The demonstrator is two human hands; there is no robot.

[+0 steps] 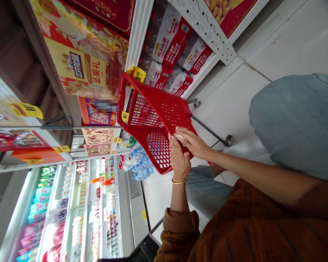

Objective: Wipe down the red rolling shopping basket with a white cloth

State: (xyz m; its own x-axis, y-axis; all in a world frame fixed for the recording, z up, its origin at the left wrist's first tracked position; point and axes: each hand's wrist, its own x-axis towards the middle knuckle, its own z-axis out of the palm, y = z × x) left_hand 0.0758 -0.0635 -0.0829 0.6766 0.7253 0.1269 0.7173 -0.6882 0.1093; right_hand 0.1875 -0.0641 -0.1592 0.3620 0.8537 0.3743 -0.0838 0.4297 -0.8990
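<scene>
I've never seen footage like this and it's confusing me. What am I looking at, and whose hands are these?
This picture comes from a camera worn on a person's head, looking down at their own bare hands, and the scene appears tipped sideways. The left hand, wearing a gold bangle, and the right hand meet at the edge of a red plastic shopping basket. The right hand's fingers are on a small pale item, too small to identify. A metal handle extends from the basket. Nearby are shelves of bottled water, yellow price tags, and a lit display case.
</scene>
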